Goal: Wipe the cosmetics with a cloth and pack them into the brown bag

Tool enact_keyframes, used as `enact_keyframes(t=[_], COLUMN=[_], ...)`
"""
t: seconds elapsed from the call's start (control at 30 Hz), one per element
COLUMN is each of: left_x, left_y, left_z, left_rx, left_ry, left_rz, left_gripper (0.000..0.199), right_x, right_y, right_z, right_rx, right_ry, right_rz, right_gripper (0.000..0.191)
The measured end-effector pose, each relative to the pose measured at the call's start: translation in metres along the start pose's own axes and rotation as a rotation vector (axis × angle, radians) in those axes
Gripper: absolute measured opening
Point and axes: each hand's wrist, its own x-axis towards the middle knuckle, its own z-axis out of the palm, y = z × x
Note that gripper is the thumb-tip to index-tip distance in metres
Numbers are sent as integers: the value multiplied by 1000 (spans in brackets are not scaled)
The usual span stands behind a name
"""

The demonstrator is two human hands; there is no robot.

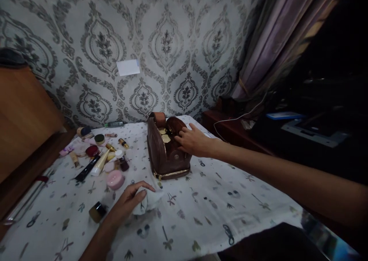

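Note:
A brown leather bag (156,155) stands unzipped on the patterned white cloth (178,230), with round gold-lidded items (166,138) inside. My right hand (195,141) is at the bag's right side, fingers bent over its opening edge; whether they pinch the leather is hard to tell. In front of the bag and to the left, my left hand (132,199) is closed around a crumpled white cloth or tissue (146,202). Near that hand are a pink round jar (115,180) and a dark jar with a black lid (97,212).
Left of the bag lie several cosmetics, among them a cream tube (100,163), a black tube (87,169) and a small white-capped bottle (122,161). A wooden panel (25,119) borders the left. A white cable (244,117) runs behind my right arm.

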Motion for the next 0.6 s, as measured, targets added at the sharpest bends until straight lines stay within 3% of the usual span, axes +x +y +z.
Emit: enact_keyframes(t=[0.2,0.33,0.4,0.5,0.6], left_x=[1,1,1,1,2], left_y=[0,0,2,6,10], left_z=[-1,-1,-2,-2,-1], left_rx=[-12,-27,13,57,47], left_ry=[-15,2,17,32,49], left_rz=[4,28,61,108,122], left_gripper=[54,55,55,56,57], right_x=[-1,-1,-5,-16,-25], right_y=[-4,-5,-9,-25,-58], right_z=[9,13,12,8,6], right_rx=[-2,30,74,203,482], right_ry=[3,109,235,530,779], right_rz=[11,14,50,108,-11], right_gripper=[32,28,28,30,32])
